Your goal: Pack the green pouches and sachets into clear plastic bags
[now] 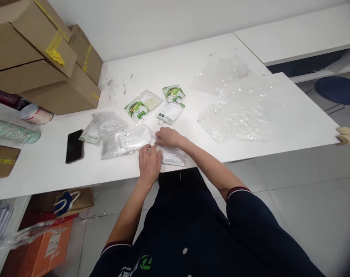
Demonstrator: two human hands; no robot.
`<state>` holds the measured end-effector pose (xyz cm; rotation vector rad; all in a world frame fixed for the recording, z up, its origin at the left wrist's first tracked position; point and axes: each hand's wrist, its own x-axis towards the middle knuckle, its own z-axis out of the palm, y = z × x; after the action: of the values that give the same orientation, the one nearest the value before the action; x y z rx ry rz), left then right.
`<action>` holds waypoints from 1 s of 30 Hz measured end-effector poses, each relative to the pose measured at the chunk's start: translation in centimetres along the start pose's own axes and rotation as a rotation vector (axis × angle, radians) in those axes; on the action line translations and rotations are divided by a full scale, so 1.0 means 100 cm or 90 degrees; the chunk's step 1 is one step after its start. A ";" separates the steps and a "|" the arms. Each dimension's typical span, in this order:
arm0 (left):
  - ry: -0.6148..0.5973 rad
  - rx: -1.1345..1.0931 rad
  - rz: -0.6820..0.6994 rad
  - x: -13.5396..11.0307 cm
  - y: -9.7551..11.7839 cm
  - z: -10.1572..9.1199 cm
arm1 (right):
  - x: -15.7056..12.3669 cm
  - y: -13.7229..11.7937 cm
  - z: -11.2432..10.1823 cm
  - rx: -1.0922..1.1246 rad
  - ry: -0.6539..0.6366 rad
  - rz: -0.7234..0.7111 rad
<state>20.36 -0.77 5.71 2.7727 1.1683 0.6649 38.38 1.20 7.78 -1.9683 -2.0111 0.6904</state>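
Clear plastic is under both hands: a small transparent packet with white content lies at the front edge of the white desk, directly before the person. The left hand rests flat on the packet's left end, its fingers stretched out and held close together. The right hand lies on the packet's far edge, with its fingers bent and pressed together. I cannot tell whether they pinch the plastic or only press on it.

Just left of the hands lies a larger clear bag, touching the packet. A black phone lies flat further left, apart from the bag. Behind the hands are three green pouches, near to each other. To the right, well apart from the hands, crumpled plastic sheets are spread out. Cardboard boxes are stacked at the far left corner of the desk.
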 end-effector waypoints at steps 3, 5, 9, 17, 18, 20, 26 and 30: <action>0.009 0.020 0.022 0.004 -0.006 0.017 | 0.009 -0.011 0.013 -0.052 0.097 0.021; 0.022 0.057 -0.002 0.006 -0.010 0.025 | 0.010 -0.014 0.022 -0.054 0.183 0.012; 0.027 0.108 -0.004 0.008 -0.016 0.026 | -0.013 -0.002 0.022 0.003 0.342 -0.037; -0.017 0.122 0.011 0.011 -0.031 0.011 | -0.132 0.099 -0.004 -0.130 0.447 0.362; -0.023 0.125 0.010 0.012 -0.030 0.009 | -0.142 0.109 -0.005 -0.148 0.394 0.391; -0.026 0.125 0.008 0.014 -0.026 0.005 | -0.155 0.121 -0.008 -0.177 0.294 0.407; 0.042 0.055 0.038 0.018 -0.009 -0.004 | -0.174 0.120 -0.039 -0.088 0.298 0.402; 0.060 -0.018 0.082 0.026 -0.001 -0.009 | -0.192 0.120 -0.062 -0.029 0.546 0.343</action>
<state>21.55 1.06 7.42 2.8393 0.9936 0.8255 53.01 -16.95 10.15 -2.2855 -1.0104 -0.1416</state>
